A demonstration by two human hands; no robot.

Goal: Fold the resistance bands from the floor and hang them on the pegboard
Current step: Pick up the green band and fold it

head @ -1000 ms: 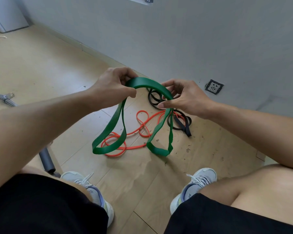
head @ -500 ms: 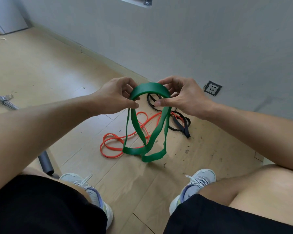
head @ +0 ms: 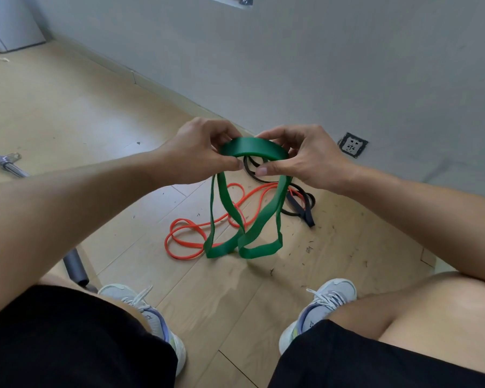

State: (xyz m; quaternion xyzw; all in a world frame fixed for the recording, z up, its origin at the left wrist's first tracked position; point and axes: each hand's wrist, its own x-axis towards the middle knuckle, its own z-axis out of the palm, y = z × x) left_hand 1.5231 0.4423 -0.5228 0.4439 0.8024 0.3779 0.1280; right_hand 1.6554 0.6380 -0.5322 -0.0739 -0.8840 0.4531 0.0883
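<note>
A wide green resistance band [head: 252,149] is held up over the floor between both hands. My left hand [head: 199,149] pinches its left side and my right hand [head: 305,155] pinches its right side, the top arching between them. Two doubled loops of the green band hang down close together and reach just above the wooden floor. Below them a thin orange band [head: 185,242] lies tangled on the floor. A black band [head: 300,200] lies coiled behind it, near the wall, partly hidden by my right hand. The pegboard shows only as an edge [head: 235,0] at the top.
A grey wall [head: 347,65] with a low power socket [head: 352,145] runs along the back. A metal bar [head: 6,162] and a grey tube [head: 74,266] lie on the floor at left. A white cabinet [head: 11,26] stands far left. My shoes [head: 319,306] flank the bands.
My hands have come closer together, so the green band's two hanging loops now sit side by side. The hands have also risen slightly. The orange and black bands have stayed put.
</note>
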